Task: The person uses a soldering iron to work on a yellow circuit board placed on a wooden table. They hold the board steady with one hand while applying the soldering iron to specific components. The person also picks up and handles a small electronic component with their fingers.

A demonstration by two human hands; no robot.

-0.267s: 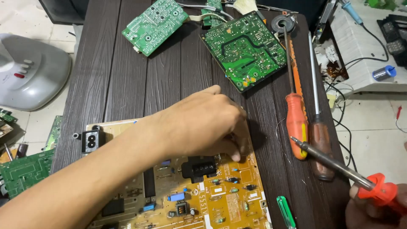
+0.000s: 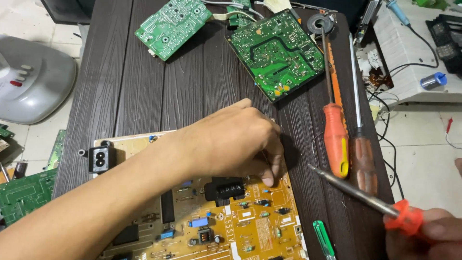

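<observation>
My left hand (image 2: 231,142) reaches across a tan circuit board (image 2: 250,226) at the near edge of the table. Its fingers are bent, with the tips pressed on the board's upper right part beside a black component (image 2: 224,188). Anything pinched under them is hidden. My right hand (image 2: 433,236), at the bottom right corner, grips the orange handle of a soldering iron (image 2: 365,195). The iron's metal shaft points up and left, and its tip hangs just right of the board, apart from my left fingers.
Two green circuit boards (image 2: 276,53) (image 2: 171,26) lie at the far side of the dark wooden table (image 2: 144,91). Two long screwdrivers (image 2: 335,139) (image 2: 362,154) lie along the right side, a small green one (image 2: 323,238) nearer. A grey appliance (image 2: 29,79) sits on the floor at the left.
The soldering iron and my right hand have shifted slightly left, toward the board. My left hand stays in the same place.
</observation>
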